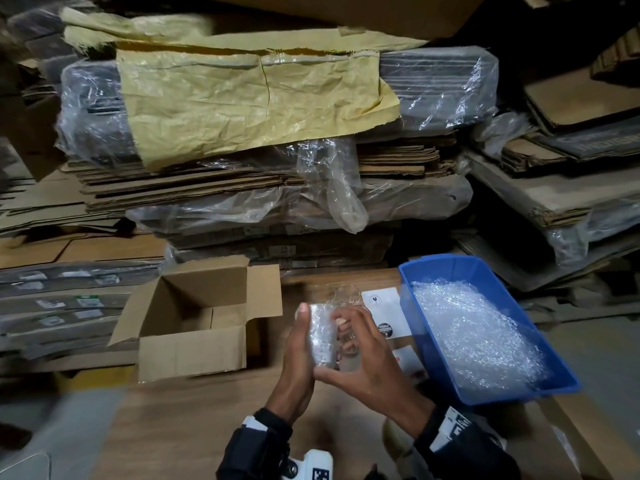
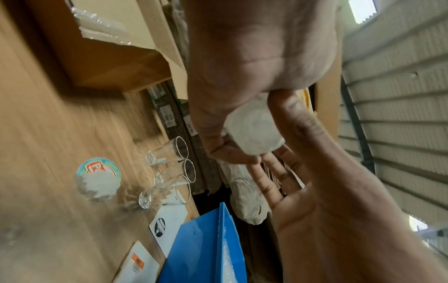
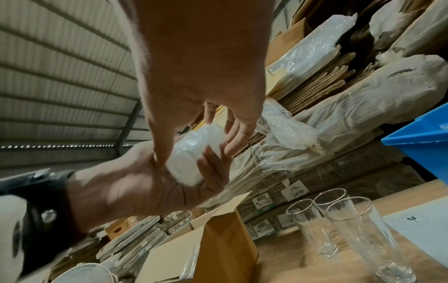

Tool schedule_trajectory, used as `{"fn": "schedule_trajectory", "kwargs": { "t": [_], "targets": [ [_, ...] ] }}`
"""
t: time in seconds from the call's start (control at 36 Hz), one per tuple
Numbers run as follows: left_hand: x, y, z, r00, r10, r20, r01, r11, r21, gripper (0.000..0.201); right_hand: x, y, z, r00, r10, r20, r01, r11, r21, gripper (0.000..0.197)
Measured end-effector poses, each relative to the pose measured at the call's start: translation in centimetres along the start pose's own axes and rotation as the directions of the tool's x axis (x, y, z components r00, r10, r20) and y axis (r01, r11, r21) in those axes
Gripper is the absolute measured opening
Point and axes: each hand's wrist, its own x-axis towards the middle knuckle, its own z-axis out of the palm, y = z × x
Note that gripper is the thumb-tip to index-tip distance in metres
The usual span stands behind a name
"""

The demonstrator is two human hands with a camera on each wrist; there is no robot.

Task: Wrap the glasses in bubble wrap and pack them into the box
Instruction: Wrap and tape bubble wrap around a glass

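Note:
A glass wrapped in bubble wrap (image 1: pixel 322 337) is held upright between both hands above the wooden table. My left hand (image 1: pixel 300 341) cradles its left side, fingers curled round it (image 3: pixel 194 153). My right hand (image 1: pixel 358 348) grips it from the right, thumb under its base and fingers on its upper part (image 2: pixel 254 132). Three bare glasses (image 2: pixel 174 172) stand together on the table just beyond the hands, also seen in the right wrist view (image 3: pixel 339 226). The open cardboard box (image 1: pixel 194 348) stands to the left of the hands.
A blue bin (image 1: pixel 436 271) full of bubble wrap sits at the right. White label sheets (image 1: pixel 384 303) lie between it and the glasses. A round printed roll (image 2: pixel 98 178) lies on the table. Stacks of flattened cardboard (image 1: pixel 242 188) rise behind.

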Motion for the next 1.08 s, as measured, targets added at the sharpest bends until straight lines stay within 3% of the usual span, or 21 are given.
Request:
{"fn": "schedule_trajectory", "kwargs": {
  "t": [0.14,0.22,0.31,0.47,0.56,0.64,0.72,0.81,0.92,1.0,1.08],
  "targets": [
    [-0.3,0.6,-0.8,0.997,-0.07,0.02,0.072,0.994,-0.085,0.073,0.0,-0.2,-0.5,0.996,-0.07,0.048,0.071,0.997,-0.017,0.118],
    [-0.4,0.6,-1.3,0.995,-0.086,0.044,0.092,0.985,-0.149,0.073,0.2,-0.6,-1.1,0.984,-0.119,0.132,0.132,0.987,-0.094,0.125],
    [-0.5,1.0,-1.1,0.987,-0.136,0.087,0.154,0.954,-0.256,0.072,0.3,-0.8,-1.1,0.959,-0.172,0.225,0.211,0.964,-0.162,0.111],
    [-0.4,1.7,-1.4,0.985,-0.164,0.062,0.175,0.918,-0.356,0.05,-0.5,1.0,0.5,0.924,-0.369,0.099,0.382,0.879,-0.287,0.074],
    [0.0,1.2,-2.1,0.988,-0.156,-0.013,0.136,0.897,-0.42,0.045,-0.9,1.4,1.7,0.857,-0.512,0.056,0.5,0.803,-0.324,0.059],
    [0.3,1.0,-2.5,0.995,-0.102,-0.019,0.085,0.908,-0.411,0.053,-0.8,1.4,1.7,0.799,-0.602,0.009,0.571,0.753,-0.326,0.037],
    [0.7,0.8,-2.7,0.985,-0.073,-0.154,0.019,0.945,-0.326,0.053,-0.4,0.5,0.6,0.809,-0.583,-0.08,0.55,0.798,-0.245,0.026],
    [0.7,0.5,-3.0,0.983,-0.019,-0.183,-0.023,0.973,-0.228,0.053,0.2,-1.0,-0.9,0.849,-0.515,-0.118,0.488,0.85,-0.198,0.041],
    [0.4,0.4,-2.9,0.986,-0.01,-0.168,-0.017,0.988,-0.154,0.047,1.5,-2.3,-2.1,0.899,-0.436,0.047,0.435,0.873,-0.222,0.079],
    [0.1,0.2,-2.2,0.99,0.017,-0.139,-0.034,0.992,-0.125,0.043,1.9,-2.3,-1.1,0.895,-0.393,0.21,0.442,0.845,-0.3,0.083],
    [-0.5,0.2,-2.0,0.993,0.092,-0.074,-0.097,0.993,-0.061,0.04,1.9,-1.6,-0.2,0.904,-0.342,0.255,0.404,0.88,-0.252,0.083]
  ]
}}
